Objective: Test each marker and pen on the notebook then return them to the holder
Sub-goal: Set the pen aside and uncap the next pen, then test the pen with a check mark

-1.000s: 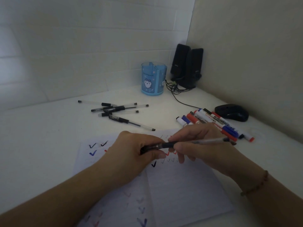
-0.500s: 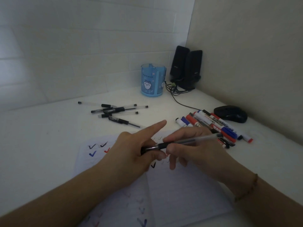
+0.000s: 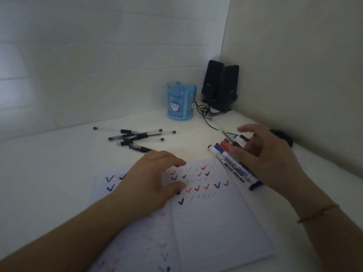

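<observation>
Resting on the notebook (image 3: 206, 222), left hand (image 3: 149, 185) fingers relaxed; right hand (image 3: 269, 154) spread over markers (image 3: 233, 163).

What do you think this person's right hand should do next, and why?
Probably close on one whiteboard marker from the bunch beside the notebook. The right hand hovers over those markers with fingers spread, apparently holding nothing, though it is blurred. The left hand rests open on the page, steadying it. The blue holder looks empty, so nothing seems returned yet.

A single head-worn wide-angle camera looks forward and down, close above the notebook (image 3: 206, 222) at near centre, facing the far wall corner.
</observation>
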A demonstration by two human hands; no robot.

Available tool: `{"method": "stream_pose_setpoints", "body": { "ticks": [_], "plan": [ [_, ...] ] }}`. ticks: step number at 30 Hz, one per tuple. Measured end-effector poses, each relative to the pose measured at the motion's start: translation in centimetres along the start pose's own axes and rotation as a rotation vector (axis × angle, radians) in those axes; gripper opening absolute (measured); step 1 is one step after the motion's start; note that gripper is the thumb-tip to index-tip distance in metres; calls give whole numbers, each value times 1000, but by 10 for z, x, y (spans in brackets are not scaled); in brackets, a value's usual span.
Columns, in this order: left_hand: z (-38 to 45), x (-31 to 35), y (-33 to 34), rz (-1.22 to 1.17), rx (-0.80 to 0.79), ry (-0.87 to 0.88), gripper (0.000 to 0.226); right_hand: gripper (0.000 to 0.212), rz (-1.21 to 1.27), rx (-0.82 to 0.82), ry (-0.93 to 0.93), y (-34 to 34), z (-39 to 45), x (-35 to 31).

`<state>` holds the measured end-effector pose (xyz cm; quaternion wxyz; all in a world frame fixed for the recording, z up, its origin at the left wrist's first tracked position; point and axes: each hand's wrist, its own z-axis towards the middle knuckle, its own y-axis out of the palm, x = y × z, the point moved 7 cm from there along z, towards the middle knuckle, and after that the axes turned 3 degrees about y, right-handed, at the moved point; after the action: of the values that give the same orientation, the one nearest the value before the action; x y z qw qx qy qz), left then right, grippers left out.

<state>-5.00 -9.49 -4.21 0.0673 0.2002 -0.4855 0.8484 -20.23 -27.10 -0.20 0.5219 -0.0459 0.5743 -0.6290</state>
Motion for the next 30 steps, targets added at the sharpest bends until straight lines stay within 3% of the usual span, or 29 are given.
{"method": "stream_pose_setpoints", "body": {
  "ticks": [5,8,11,14,19,26,30],
  "plan": [
    [2,-15,-3,77,76,-76,39,24,-340,-31,147,7,7,30],
    [1,-21,-5,90,78,-177,56,27,-390,-67,157,13,5,29],
    [0,-24,-6,89,61,-281,77,27,-443,9,109,9,6,18],
    [-1,-27,-8,94,56,-328,87,28,-417,70,-72,18,8,-13],
    [-4,-33,-7,204,-35,-311,84,39,-414,-223,-220,78,20,-64],
    [-1,-26,-13,165,30,-228,89,23,-380,-182,-193,101,38,-77],
    [0,-18,-20,248,135,-130,67,9,-123,-118,-159,57,27,-73]
  ]
}}
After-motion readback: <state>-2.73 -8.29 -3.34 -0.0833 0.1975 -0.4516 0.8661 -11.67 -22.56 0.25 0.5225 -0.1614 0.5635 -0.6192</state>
